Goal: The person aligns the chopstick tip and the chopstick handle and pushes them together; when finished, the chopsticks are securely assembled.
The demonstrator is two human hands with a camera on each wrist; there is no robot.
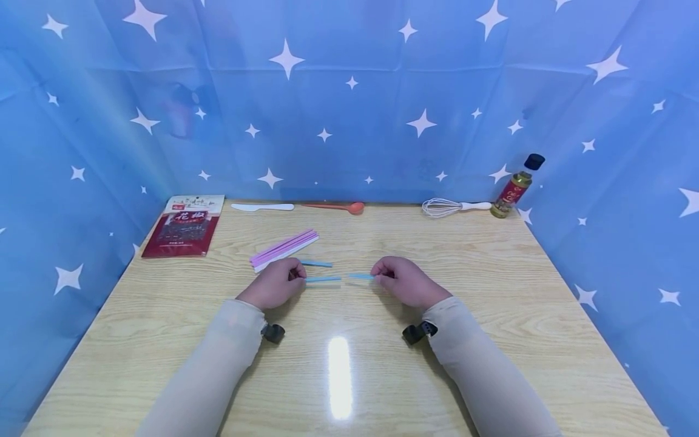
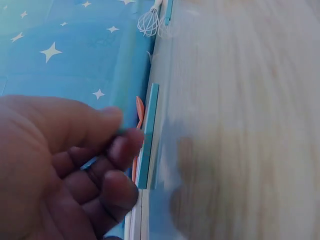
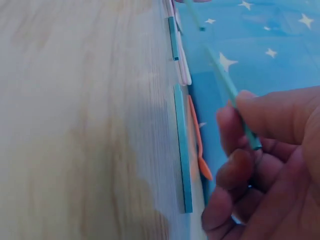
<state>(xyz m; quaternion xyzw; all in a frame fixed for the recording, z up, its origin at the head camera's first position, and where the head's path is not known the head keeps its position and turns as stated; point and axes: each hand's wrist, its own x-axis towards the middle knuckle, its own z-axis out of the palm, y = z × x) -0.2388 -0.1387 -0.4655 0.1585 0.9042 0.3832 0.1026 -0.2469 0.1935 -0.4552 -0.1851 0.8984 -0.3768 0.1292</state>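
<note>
Head view. Wooden table (image 1: 491, 315) inside a blue star-printed backdrop (image 1: 349, 109). Left hand (image 1: 272, 284) and right hand (image 1: 406, 282) rest near the table's middle, knuckles up, fingers curled. The left hand pinches the near end of a blue strip (image 1: 323, 280) that lies flat and points toward the right hand. The right hand pinches a shorter blue strip (image 1: 361, 275) at its right end; the free ends of the two strips are near each other but apart. A third blue strip (image 1: 317, 263) lies loose just behind the left hand's strip. A bundle of pink and white strips (image 1: 284, 248) lies diagonally behind the left hand. Along the back edge, left to right: red snack packet (image 1: 183, 226), white plastic knife (image 1: 262, 207), orange spoon (image 1: 335, 207), whisk (image 1: 454, 207), and a capped sauce bottle (image 1: 516, 186) leaning against the backdrop. Beige sleeves cover both forearms.

Left wrist view. The left hand (image 2: 65, 170) fills the lower left, thumb pressed against curled fingertips; the pinched strip is mostly hidden between them. A blue strip (image 2: 148, 135) lies on the table beyond the fingers, with the orange spoon (image 2: 139, 112) and the whisk (image 2: 149, 21) farther off. Image is blurred.

Right wrist view. The right hand (image 3: 270, 165) clamps a thin blue strip (image 3: 231, 92) between thumb and forefinger, and the strip runs up and away from the fingers. Another blue strip (image 3: 182, 150) lies flat on the table, with the orange spoon (image 3: 199, 142) beside it.
</note>
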